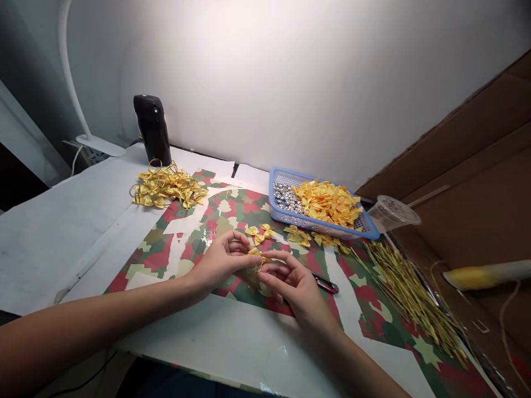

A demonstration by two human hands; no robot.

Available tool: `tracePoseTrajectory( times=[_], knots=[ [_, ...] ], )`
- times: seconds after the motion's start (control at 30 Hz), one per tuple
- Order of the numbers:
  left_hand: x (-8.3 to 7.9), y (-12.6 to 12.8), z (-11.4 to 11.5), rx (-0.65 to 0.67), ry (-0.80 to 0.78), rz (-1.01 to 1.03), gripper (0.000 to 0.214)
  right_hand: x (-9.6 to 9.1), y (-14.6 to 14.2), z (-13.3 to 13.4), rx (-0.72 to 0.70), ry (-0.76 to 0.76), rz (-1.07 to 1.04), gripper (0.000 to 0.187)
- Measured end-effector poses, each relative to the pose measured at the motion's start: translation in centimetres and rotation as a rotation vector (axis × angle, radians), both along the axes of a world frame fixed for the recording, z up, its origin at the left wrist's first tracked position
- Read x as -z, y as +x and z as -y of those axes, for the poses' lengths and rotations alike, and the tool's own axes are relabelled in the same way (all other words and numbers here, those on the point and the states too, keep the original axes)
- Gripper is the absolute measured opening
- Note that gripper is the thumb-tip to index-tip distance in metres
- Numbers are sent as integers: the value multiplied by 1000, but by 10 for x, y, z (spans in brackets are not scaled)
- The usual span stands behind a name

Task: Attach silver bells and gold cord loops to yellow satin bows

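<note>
Between my two hands is a small yellow ribbon bow (254, 251). My left hand (228, 255) pinches its left side between thumb and fingers. From the other side, the fingertips of my right hand (292, 277) close on the bow, and a thin yellow strand shows by them; its details are too small to make out. Just beyond my hands, several loose yellow bows (259, 234) lie on the patterned cover, with more bows (297, 236) to the right. A dark red and black cutter-like tool (326, 283) lies partly hidden behind my right hand.
A blue basket (271, 190) holds yellow bows and silvery pieces. Looped, corded bows (168, 188) are heaped left, before a black bottle-like object (153, 132). Thin yellow-green cords (415, 296) lie right, near a clear plastic cup (392, 214). A white lamp (74, 83) stands back left.
</note>
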State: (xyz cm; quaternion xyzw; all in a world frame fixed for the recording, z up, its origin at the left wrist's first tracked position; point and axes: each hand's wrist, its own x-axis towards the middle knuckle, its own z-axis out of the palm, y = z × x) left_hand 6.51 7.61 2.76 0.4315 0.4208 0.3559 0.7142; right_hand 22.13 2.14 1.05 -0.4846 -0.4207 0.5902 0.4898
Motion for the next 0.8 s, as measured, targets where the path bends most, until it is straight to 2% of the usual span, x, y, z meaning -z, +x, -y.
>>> tracePoseTrajectory(
  times=[0.23, 0.37, 0.5, 0.8],
  knots=[
    [2, -1, 0, 19, 57, -4, 32, -4, 3, 1, 59, 20, 10, 28],
    [0, 0, 2, 46, 100, -23, 31, -4, 3, 0, 93, -9, 46, 30],
    [0, 1, 3, 56, 90, -9, 30, -5, 1, 0, 94, -33, 64, 33],
    [0, 0, 3, 92, 51, -28, 27, -8, 0, 1, 113, 34, 115, 34]
  ],
)
